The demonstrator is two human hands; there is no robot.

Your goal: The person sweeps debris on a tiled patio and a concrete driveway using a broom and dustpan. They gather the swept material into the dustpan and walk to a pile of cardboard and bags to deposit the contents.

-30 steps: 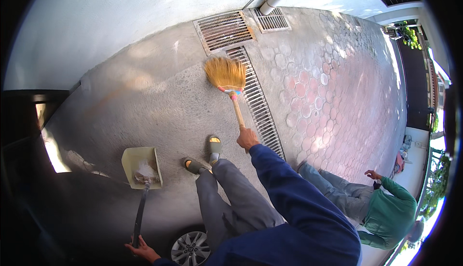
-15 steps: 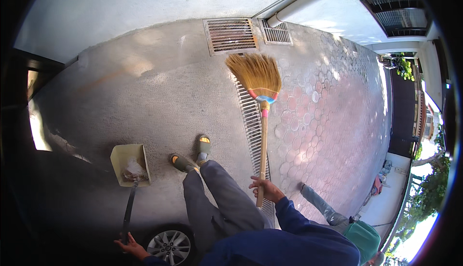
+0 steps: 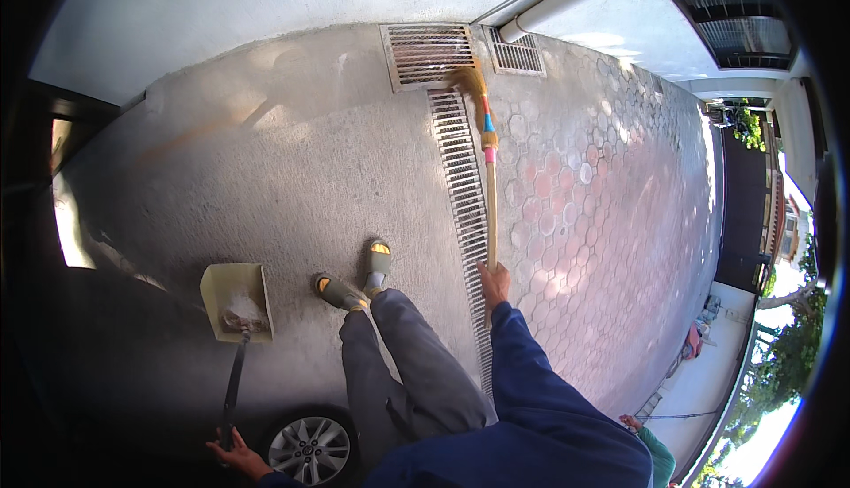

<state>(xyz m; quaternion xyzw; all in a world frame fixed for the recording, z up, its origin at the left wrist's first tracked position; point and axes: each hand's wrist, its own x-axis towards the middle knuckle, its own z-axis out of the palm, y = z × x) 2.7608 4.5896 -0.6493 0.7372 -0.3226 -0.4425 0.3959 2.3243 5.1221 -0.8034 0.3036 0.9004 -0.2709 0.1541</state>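
Note:
My right hand (image 3: 494, 281) grips the wooden handle of a straw broom (image 3: 483, 116). Its bristles rest far ahead, beside a square metal drain grate (image 3: 427, 54) and on the long narrow drain grating (image 3: 462, 187). My left hand (image 3: 232, 449) holds the dark long handle of a pale yellow dustpan (image 3: 235, 300), which sits on the concrete to my left with grey dust and debris in it. My feet in grey and yellow sandals (image 3: 358, 281) stand between the dustpan and the grating.
A dark car's body and wheel (image 3: 309, 449) fill the lower left. Hexagonal paving (image 3: 584, 196) lies to the right of the grating. Another person in a green top (image 3: 653, 445) is at the lower right. A white wall runs along the top.
The broom head has swung from up in the air near me out to the far drain grates. The view has shifted; the dustpan stays on the ground.

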